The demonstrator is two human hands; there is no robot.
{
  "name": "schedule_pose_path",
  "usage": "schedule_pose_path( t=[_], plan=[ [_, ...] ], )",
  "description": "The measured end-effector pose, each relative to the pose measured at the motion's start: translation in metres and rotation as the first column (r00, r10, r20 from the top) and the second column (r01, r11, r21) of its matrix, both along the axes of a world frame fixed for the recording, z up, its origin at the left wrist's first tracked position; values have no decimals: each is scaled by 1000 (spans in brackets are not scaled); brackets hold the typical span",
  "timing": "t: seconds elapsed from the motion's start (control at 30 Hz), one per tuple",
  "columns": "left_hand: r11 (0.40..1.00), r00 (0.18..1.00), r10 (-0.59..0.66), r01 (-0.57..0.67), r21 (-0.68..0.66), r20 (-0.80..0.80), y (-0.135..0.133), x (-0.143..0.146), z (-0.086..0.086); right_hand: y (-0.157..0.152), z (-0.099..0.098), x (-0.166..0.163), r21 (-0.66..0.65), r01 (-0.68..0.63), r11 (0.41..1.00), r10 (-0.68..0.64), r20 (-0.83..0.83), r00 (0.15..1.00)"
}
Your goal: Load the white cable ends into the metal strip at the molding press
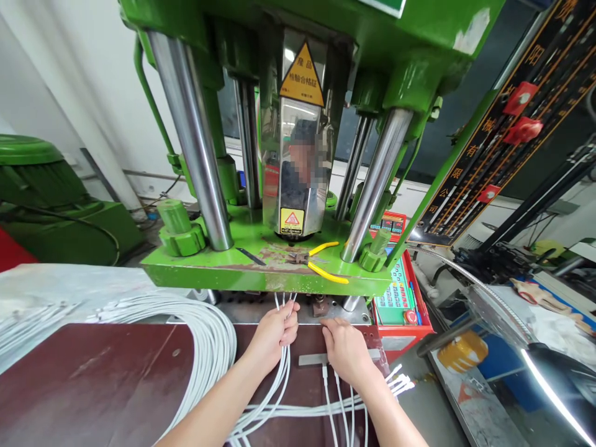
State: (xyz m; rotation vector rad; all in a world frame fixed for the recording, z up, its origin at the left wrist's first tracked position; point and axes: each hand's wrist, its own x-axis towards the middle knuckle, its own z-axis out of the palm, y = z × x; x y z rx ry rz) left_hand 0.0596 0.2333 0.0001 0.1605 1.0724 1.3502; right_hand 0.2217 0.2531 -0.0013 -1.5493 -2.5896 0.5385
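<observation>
Landmark: green moulding press [261, 273], its platen edge running across the middle of the view.
Left hand: the left hand [274, 332] sits just below the press platen, fingers clenched around a few white cables [282, 372] whose ends rise into the gap under the platen.
Right hand: the right hand [345, 351] lies just right of the left one, below the same edge, palm down with fingers curled onto the brown worktable [102, 379]; whether it grips anything, I cannot tell.
Cables: the gripped strands trail from the press back along the table toward the person; more white strands pass under the right wrist, their plug ends [401, 382] fanning out right of it.
Cable bundle: a thick looped bundle [205, 335] lies left of the left hand, below the press.
Pliers: yellow-handled pliers [319, 264] rest on top of the platen, above both hands.
Control box: a red control box [400, 292] stands against the press's right side.
</observation>
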Motion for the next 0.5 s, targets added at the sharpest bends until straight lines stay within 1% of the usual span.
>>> schedule_pose_path(
  t=[0.2, 0.33, 0.43, 0.5],
  plan=[
    [1000, 1000, -10, 10, 14, 18, 0, -2, -2, 2, -2, 2, -9, 4, 1000, -5, -40, 999],
    [1000, 999, -12, 12, 12, 37, 1, -4, -4, 7, 7, -1, 0, 6, 1000, -6, -75, 997],
    [1000, 998, -26, 25, 11, 57, 1, -5, -3, 21, 19, -15, 76, 10, 997, -5, -67, 998],
    [999, 997, -31, 30, 9, 68, 2, -6, -2, 37, 25, -30, 142, 26, 990, -21, -33, 999]
  ],
)
